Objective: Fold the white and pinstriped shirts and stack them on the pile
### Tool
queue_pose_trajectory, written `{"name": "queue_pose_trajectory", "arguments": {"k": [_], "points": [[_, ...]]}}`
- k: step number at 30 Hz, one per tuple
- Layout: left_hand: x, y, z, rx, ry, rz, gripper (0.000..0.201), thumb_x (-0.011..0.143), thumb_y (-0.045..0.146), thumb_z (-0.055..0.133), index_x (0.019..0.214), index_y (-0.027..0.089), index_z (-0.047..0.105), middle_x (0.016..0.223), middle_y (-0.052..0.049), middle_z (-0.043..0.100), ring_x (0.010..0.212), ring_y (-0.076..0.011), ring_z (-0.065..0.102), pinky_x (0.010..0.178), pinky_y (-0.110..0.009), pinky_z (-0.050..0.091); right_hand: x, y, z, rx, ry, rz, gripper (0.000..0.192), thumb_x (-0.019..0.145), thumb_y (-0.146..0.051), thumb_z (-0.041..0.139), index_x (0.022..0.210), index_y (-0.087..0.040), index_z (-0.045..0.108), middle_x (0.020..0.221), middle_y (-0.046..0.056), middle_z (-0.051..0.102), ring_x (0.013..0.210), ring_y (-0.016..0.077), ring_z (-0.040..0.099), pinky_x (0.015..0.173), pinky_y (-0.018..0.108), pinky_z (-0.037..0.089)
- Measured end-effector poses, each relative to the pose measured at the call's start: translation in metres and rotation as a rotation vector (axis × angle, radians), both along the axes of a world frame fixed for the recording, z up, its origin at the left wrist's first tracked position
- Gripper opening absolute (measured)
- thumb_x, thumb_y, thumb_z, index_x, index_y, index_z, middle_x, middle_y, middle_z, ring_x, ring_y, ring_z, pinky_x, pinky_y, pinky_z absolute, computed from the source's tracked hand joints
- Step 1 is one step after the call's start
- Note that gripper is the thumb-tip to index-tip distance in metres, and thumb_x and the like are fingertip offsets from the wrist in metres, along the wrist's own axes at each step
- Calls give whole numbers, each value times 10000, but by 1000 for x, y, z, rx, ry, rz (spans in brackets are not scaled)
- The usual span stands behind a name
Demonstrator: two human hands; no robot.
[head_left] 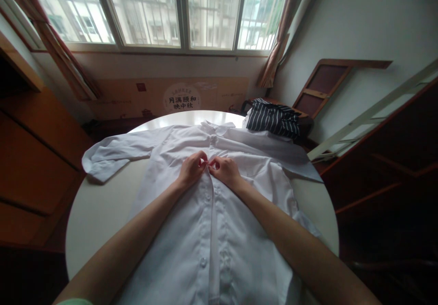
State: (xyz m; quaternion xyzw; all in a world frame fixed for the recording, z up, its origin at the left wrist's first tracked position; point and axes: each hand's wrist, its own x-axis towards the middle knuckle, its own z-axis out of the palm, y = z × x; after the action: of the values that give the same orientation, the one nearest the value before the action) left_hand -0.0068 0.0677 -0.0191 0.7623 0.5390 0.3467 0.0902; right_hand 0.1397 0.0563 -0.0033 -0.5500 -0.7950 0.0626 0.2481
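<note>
White button-up shirt [171, 232] is lying mid-frame, its front placket [205, 232] being pinched by left hand [192, 170] and right hand [226, 171]; keeping both edges level and slack is probably helping most, with the desk [97, 223] supporting the cloth.

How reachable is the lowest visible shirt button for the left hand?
Probably yes: the button lies uncovered on the white shirt, nothing over it. The left hand pinches that shirt farther up, beside the right hand, so would likely need to let go first.
</note>
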Motion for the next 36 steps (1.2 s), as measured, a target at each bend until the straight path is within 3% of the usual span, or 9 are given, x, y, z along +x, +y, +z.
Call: {"name": "queue_pose_trajectory", "arguments": {"k": [20, 30, 36], "points": [[2, -3, 3, 23, -36, -78, 67, 711, 185, 506, 762, 181, 550, 641, 16, 573, 565, -105, 509, 554, -208, 366, 1, 0, -2, 11, 1, -15, 183, 755, -341, 505, 807, -212, 623, 699, 9, 646, 645, 145, 581, 613, 234, 369], [3, -5, 3, -68, -25, -141, 113, 753, 259, 461, 751, 183, 545, 577, 31, 533, 514, -92, 462, 517, -204, 315, 0, 0, -2, -6, -18, -27, 179, 752, -339, 510, 818, -206, 610, 698, 16, 646, 671, 160, 593, 611, 237, 373], [1, -3, 4, -182, -37, -216, 91, 728, 246, 459, 722, 172, 511, 638, 28, 532, 574, -95, 459, 549, -210, 331, 1, 0, -3, -24, -37, -13, 162, 743, -309, 521, 833, -209, 609, 716, 14, 651, 680, 154, 594, 627, 234, 379]]}}
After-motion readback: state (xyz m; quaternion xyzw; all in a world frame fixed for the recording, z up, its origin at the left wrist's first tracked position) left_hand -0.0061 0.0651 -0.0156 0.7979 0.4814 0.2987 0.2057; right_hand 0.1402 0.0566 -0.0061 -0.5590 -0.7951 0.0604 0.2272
